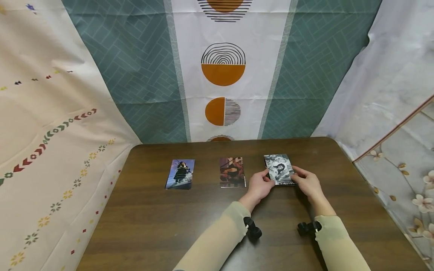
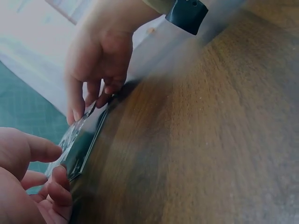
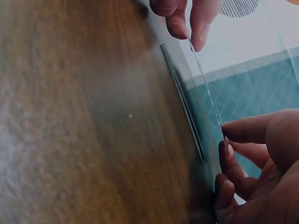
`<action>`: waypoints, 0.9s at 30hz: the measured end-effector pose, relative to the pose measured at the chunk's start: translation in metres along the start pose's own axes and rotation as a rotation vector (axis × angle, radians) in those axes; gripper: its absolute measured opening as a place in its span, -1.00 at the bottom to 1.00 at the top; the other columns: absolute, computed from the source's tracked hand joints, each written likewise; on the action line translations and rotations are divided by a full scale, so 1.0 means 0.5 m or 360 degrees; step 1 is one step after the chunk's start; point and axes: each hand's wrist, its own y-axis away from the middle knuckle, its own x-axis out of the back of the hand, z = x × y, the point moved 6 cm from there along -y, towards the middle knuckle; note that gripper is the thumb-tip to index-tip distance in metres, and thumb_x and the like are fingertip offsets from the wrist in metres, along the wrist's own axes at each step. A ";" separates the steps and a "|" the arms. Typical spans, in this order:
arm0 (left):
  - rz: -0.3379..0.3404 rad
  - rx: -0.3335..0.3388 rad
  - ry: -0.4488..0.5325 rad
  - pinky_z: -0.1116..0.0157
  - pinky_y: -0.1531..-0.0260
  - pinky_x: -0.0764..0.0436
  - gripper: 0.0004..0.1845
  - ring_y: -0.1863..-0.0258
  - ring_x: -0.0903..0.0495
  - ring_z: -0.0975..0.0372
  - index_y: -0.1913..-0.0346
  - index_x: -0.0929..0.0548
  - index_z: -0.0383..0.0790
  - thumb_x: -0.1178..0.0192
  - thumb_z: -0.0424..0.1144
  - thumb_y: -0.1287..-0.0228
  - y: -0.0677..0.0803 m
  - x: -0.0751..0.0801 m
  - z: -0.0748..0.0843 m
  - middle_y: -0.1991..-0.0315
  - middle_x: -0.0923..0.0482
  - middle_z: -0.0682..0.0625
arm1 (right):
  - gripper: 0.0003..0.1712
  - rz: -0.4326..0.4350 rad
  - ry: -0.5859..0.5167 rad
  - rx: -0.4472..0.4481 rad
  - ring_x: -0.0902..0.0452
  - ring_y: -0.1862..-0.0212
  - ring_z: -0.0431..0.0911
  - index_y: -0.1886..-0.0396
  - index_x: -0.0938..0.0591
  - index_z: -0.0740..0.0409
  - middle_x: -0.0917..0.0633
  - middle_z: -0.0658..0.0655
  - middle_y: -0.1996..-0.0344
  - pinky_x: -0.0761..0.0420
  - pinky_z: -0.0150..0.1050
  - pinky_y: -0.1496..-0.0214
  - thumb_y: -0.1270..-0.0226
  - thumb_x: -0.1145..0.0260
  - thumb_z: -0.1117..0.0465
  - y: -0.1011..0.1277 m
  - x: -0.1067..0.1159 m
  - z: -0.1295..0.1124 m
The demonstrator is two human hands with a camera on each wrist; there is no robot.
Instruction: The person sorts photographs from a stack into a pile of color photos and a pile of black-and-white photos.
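Observation:
A black-and-white picture card (image 1: 279, 168) is pinched by its two sides between both hands. My left hand (image 1: 260, 186) has thumb and fingers on its left edge, and my right hand (image 1: 306, 181) has them on its right edge. Seen edge-on in the right wrist view, the thin card (image 3: 208, 91) is raised a little off the table. Under it lies a small stack of cards (image 3: 183, 105), flat on the wood. Left of the hands, a reddish-brown picture card (image 1: 232, 171) rests on the table, with a paler edge showing beneath it.
Farther left on the brown wooden table (image 1: 152, 226) lies a bluish picture card (image 1: 180, 173) showing dark figures. A teal and white patterned cloth (image 1: 149, 75) hangs behind the table's back edge. Pale printed cloths flank both sides. Each wrist wears a black strap device (image 1: 252, 229).

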 end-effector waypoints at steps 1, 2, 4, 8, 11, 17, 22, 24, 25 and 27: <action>-0.0002 0.0003 -0.0013 0.34 0.21 -0.53 -0.35 0.46 -0.45 0.37 -0.47 -0.60 -0.20 -0.44 -0.36 -0.29 -0.002 -0.002 0.001 0.42 -0.56 0.17 | -0.36 0.0009 0.0001 -0.0006 -0.41 -0.37 0.19 -0.57 -0.48 0.20 -0.58 0.43 -0.34 -0.42 -0.13 -0.20 -0.61 -0.29 0.11 -0.001 0.000 0.001; -0.0007 0.0007 -0.0027 0.35 0.22 -0.52 -0.34 0.47 -0.44 0.37 -0.47 -0.60 -0.21 -0.44 -0.36 -0.29 -0.003 -0.003 0.001 0.43 -0.56 0.17 | -0.37 0.0016 0.0005 -0.0008 -0.41 -0.37 0.20 -0.57 -0.49 0.20 -0.58 0.43 -0.34 -0.41 -0.11 -0.22 -0.60 -0.29 0.11 -0.001 0.000 0.001; -0.0020 0.0009 -0.0049 0.35 0.25 -0.50 -0.33 0.48 -0.43 0.37 -0.48 -0.58 -0.23 -0.43 -0.35 -0.30 -0.006 -0.005 0.000 0.44 -0.54 0.17 | -0.37 0.0026 0.0023 -0.0002 -0.41 -0.36 0.21 -0.55 -0.50 0.22 -0.59 0.43 -0.32 -0.41 -0.07 -0.22 -0.60 -0.29 0.11 -0.002 0.000 0.001; -0.0046 0.0007 -0.0074 0.36 0.29 -0.47 -0.32 0.49 -0.42 0.37 -0.50 -0.56 -0.25 -0.43 -0.34 -0.31 -0.011 -0.008 -0.002 0.44 -0.53 0.16 | -0.39 0.0036 0.0051 0.0008 -0.43 -0.31 0.20 -0.53 -0.52 0.23 -0.61 0.41 -0.28 -0.39 -0.05 -0.23 -0.59 -0.30 0.12 -0.004 0.001 0.001; -0.0064 0.0009 -0.0081 0.35 0.30 -0.46 -0.31 0.48 -0.41 0.35 -0.51 -0.54 -0.25 -0.43 -0.32 -0.31 -0.012 -0.010 -0.004 0.43 -0.53 0.16 | -0.40 0.0044 0.0074 0.0005 -0.44 -0.29 0.19 -0.52 -0.54 0.23 -0.63 0.39 -0.25 -0.38 -0.03 -0.24 -0.59 -0.31 0.12 -0.005 0.002 0.003; -0.0074 -0.0002 -0.0142 0.35 0.24 -0.49 -0.32 0.44 -0.43 0.35 -0.50 -0.55 -0.26 -0.44 -0.30 -0.33 -0.014 -0.010 -0.005 0.42 -0.52 0.17 | -0.43 0.0069 0.0162 0.0031 -0.49 -0.24 0.21 -0.45 -0.59 0.26 -0.68 0.36 -0.15 -0.38 0.05 -0.25 -0.57 -0.33 0.12 -0.009 -0.001 0.002; -0.0051 -0.0023 -0.0277 0.35 0.18 -0.54 -0.35 0.42 -0.48 0.37 -0.47 -0.60 -0.23 -0.42 -0.30 -0.31 -0.016 -0.009 -0.003 0.45 -0.56 0.23 | -0.45 0.0080 0.0261 0.0048 -0.51 -0.21 0.24 -0.42 -0.61 0.26 -0.69 0.33 -0.10 -0.38 0.13 -0.25 -0.58 -0.32 0.10 -0.010 0.000 0.002; -0.0037 -0.0030 -0.0342 0.35 0.16 -0.56 -0.36 0.40 -0.51 0.37 -0.46 -0.62 -0.21 -0.42 -0.30 -0.28 -0.017 -0.009 -0.001 0.47 -0.56 0.25 | -0.45 0.0085 0.0280 0.0047 -0.51 -0.21 0.24 -0.42 -0.61 0.26 -0.69 0.32 -0.09 -0.38 0.15 -0.25 -0.58 -0.31 0.09 -0.010 -0.001 0.003; -0.0030 -0.0028 -0.0369 0.36 0.15 -0.56 -0.36 0.39 -0.53 0.36 -0.45 -0.62 -0.20 -0.41 -0.30 -0.28 -0.018 -0.010 0.000 0.48 -0.56 0.25 | -0.46 0.0090 0.0288 0.0050 -0.51 -0.21 0.25 -0.42 -0.61 0.26 -0.69 0.32 -0.09 -0.38 0.16 -0.27 -0.58 -0.31 0.10 -0.010 -0.002 0.003; -0.0019 -0.0021 -0.0410 0.36 0.14 -0.56 -0.36 0.35 -0.55 0.36 -0.45 -0.63 -0.17 -0.41 -0.30 -0.27 -0.018 -0.010 0.001 0.49 -0.55 0.27 | -0.45 0.0098 0.0299 0.0063 -0.52 -0.21 0.25 -0.42 -0.61 0.27 -0.69 0.32 -0.08 -0.38 0.17 -0.27 -0.57 -0.32 0.10 -0.010 -0.003 0.003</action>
